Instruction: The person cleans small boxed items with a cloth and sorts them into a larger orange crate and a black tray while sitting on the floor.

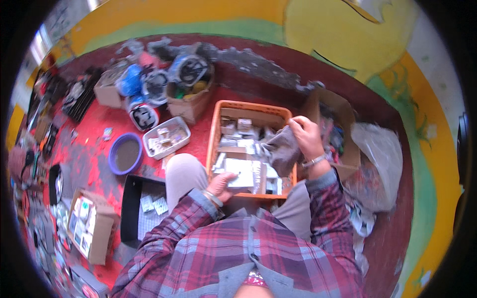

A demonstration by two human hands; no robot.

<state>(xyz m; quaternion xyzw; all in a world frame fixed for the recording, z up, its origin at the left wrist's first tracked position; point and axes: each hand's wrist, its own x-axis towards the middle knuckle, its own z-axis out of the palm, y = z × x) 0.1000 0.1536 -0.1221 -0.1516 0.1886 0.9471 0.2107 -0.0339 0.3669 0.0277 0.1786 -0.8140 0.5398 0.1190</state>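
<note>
In front of me stands an orange plastic crate packed with small white and grey boxes. My left hand is at the crate's near left corner, its fingers closed on the edge of a white box. At the crate's right side, my right hand pinches a dark grey cloth and holds it up. The cloth hangs over the crate's right part and hides some of the boxes there.
A cardboard box and a clear plastic bag stand to the right. Leftward are a white basket, a purple basin, a black tray and an open carton. Filled bags and boxes line the back wall.
</note>
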